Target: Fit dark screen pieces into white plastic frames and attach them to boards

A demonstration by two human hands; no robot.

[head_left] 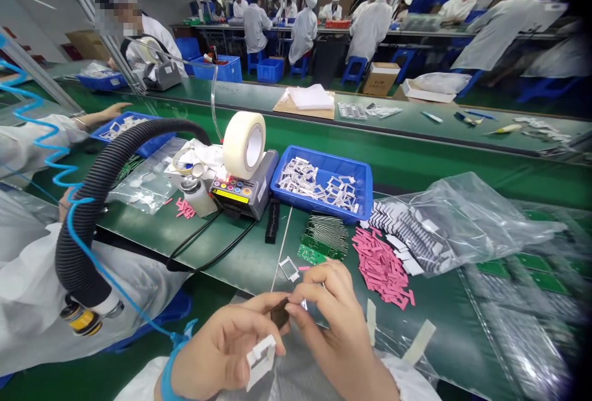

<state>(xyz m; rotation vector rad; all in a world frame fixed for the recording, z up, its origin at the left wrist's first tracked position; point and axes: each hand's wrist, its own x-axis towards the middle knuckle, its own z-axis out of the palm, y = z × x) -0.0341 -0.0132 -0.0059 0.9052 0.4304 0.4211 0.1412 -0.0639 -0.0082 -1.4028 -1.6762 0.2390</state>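
Low in the head view, my left hand holds a white plastic frame against its palm. Its thumb side also meets a small dark piece between the two hands. My right hand pinches at that dark piece from the right, with something small and shiny near its fingertips. Just beyond the hands lie another white frame, a green circuit board and a stack of board strips. Pink strips are heaped to the right. A blue tray behind holds many white frames.
A tape dispenser with a large roll stands behind, beside a bottle. A black hose arches at the left, near a co-worker's arm. Plastic bags and packed boards lie at the right.
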